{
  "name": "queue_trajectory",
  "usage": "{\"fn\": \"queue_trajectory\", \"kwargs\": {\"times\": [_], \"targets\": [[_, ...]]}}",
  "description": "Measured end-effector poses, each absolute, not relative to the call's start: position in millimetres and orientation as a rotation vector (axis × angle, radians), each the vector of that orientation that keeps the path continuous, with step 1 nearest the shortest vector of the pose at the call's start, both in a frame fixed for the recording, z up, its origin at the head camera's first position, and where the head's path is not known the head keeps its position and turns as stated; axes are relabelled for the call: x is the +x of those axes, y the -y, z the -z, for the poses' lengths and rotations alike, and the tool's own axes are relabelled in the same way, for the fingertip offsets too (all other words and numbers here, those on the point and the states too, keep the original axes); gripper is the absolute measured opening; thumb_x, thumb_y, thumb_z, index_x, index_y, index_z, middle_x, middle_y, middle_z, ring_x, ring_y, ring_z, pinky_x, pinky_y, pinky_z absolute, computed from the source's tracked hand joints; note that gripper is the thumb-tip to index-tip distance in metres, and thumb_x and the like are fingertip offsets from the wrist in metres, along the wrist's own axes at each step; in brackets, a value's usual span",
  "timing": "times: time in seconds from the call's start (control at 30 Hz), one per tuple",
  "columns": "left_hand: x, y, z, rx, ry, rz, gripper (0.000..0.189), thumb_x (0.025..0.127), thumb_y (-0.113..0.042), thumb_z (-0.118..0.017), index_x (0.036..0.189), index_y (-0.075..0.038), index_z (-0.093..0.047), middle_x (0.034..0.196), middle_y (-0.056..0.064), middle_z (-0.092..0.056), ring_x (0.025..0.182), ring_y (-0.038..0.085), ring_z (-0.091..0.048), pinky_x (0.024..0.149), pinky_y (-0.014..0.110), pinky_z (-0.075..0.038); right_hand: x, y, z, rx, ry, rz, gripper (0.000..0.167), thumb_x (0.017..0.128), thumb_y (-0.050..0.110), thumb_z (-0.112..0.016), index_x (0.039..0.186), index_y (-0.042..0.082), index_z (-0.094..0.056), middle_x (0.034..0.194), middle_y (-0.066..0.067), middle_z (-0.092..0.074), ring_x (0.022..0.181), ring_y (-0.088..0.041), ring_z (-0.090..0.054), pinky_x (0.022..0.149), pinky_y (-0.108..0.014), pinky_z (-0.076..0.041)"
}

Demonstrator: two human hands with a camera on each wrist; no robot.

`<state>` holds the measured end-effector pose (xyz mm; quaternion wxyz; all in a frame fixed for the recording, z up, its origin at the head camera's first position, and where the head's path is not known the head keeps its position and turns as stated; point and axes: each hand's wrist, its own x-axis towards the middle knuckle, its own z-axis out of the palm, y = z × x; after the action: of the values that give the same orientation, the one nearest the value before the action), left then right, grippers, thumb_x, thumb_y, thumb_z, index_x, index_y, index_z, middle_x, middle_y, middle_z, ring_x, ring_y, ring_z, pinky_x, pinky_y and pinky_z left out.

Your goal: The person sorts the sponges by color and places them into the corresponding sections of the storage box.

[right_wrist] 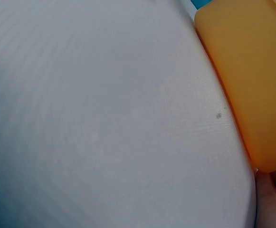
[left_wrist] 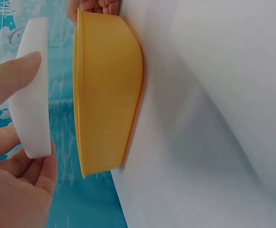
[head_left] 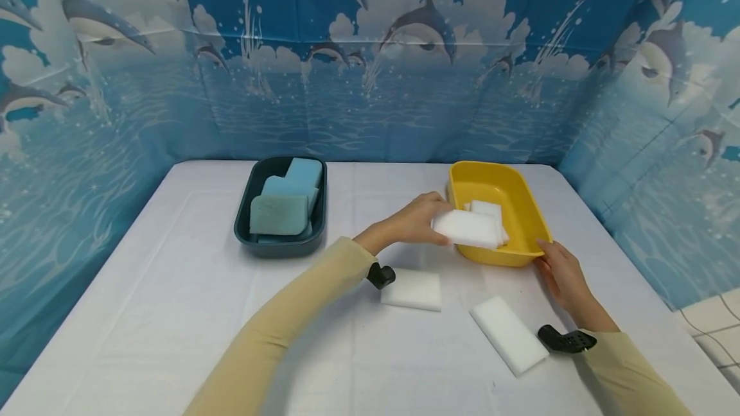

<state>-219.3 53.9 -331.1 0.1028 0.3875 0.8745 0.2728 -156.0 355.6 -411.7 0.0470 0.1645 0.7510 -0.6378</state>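
My left hand (head_left: 419, 220) pinches a white sponge block (head_left: 467, 228) between thumb and fingers, holding it over the near left part of a yellow plastic tub (head_left: 523, 210). In the left wrist view the white sponge (left_wrist: 31, 109) is raised beside the tub's rim, with a gap between them. More white sponges (head_left: 488, 209) lie inside the tub, partly hidden behind the held one. My right hand (head_left: 563, 278) grips the tub's near right corner at the rim. On the table in front lie two white sponges, one flat (head_left: 412, 289) and one slanted (head_left: 509, 336).
A dark green tub (head_left: 280, 249) with several blue and green sponges (head_left: 279, 214) stands at the back left of the white-covered table (head_left: 173, 287). A dolphin-print curtain (head_left: 370, 114) hangs behind and along the sides.
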Motion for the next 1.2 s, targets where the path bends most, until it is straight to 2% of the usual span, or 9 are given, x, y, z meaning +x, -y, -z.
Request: {"fn": "queue_trajectory", "kwargs": {"times": [0.37,0.53,0.73,1.03,1.2], "targets": [[-220,-70,333,1.056,-2.651,-0.787,0.071,0.081,-0.035,-0.073,0.14,-0.009,-0.044,0.135,0.008,-0.046,0.12,0.018,-0.043,0.1,0.025,-0.043,-154,-355,412,0.471,-2.249,2.006,0.089,0.092,0.055,-0.045,0.151,0.002,-0.004,0.154,-0.013,-0.013,0.126,-0.006,-0.034,0.08,0.002,-0.044],[-221,-72,332,1.005,-2.68,-0.78,0.07,0.081,-0.036,-0.072,0.14,-0.01,-0.044,0.135,0.008,-0.046,0.118,0.018,-0.044,0.1,0.027,-0.044,-156,-355,412,0.497,-2.274,1.974,0.088,0.092,0.056,-0.044,0.151,0.004,-0.004,0.156,-0.013,-0.01,0.128,-0.007,-0.033,0.084,0.001,-0.042],[-224,-77,333,0.958,-2.693,-0.772,0.069,0.081,-0.037,-0.072,0.14,-0.01,-0.045,0.133,0.008,-0.047,0.116,0.017,-0.043,0.098,0.026,-0.044,-156,-355,412,0.492,-2.287,1.962,0.085,0.094,0.054,-0.042,0.151,0.003,-0.005,0.156,-0.015,-0.01,0.126,-0.007,-0.034,0.081,0.002,-0.042],[-226,-93,330,0.893,-2.702,-0.81,0.068,0.082,-0.033,-0.071,0.14,-0.01,-0.044,0.147,0.006,-0.038,0.13,0.02,-0.036,0.109,0.031,-0.039,-157,-355,410,0.521,-2.285,1.944,0.085,0.094,0.054,-0.042,0.151,0.004,-0.005,0.156,-0.014,-0.011,0.124,-0.007,-0.035,0.077,0.003,-0.043],[-227,-102,330,0.845,-2.73,-0.802,0.068,0.083,-0.034,-0.071,0.141,-0.011,-0.043,0.146,0.005,-0.037,0.13,0.019,-0.036,0.108,0.028,-0.04,-157,-356,409,0.531,-2.283,1.944,0.084,0.094,0.054,-0.042,0.151,0.004,-0.005,0.155,-0.014,-0.011,0.123,-0.008,-0.035,0.077,0.002,-0.044]]}}
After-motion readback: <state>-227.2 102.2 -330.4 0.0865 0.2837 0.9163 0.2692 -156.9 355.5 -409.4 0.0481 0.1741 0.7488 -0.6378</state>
